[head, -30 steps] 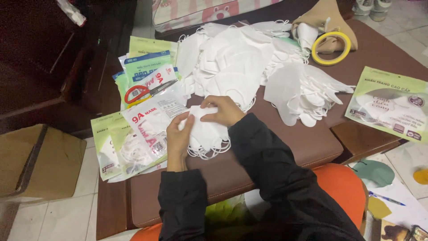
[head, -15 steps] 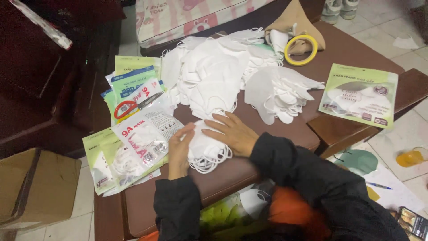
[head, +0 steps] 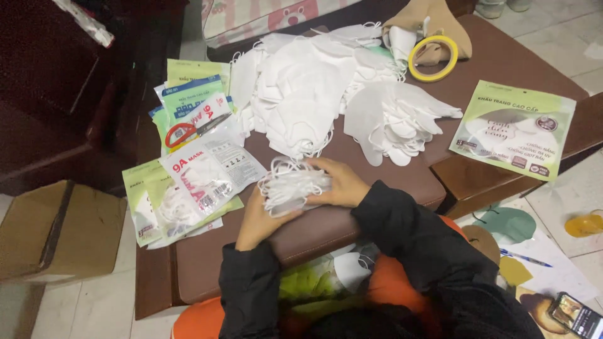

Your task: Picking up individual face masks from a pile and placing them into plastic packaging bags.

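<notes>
Holding a small stack of white masks (head: 292, 187) near the table's (head: 389, 169) near edge, we close both grips on it: left hand (head: 259, 220), right hand (head: 341, 185).

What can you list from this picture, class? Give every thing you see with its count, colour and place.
Stack of white fabric face masks: one stack, white, between both hands at the table's near edge.
Heaps of loose white masks: many, white, table middle and far side.
Clear mask packets: several, green, blue and red print, table left.
Red-handled scissors: one, on the packets.
Yellow tape roll: one, far right.
Green printed packet: one, right.
Brown table: one.
Cardboard box: one, brown, floor left.
Phone: one, floor right.
Left hand: under the stack.
Right hand: on the stack.
</notes>
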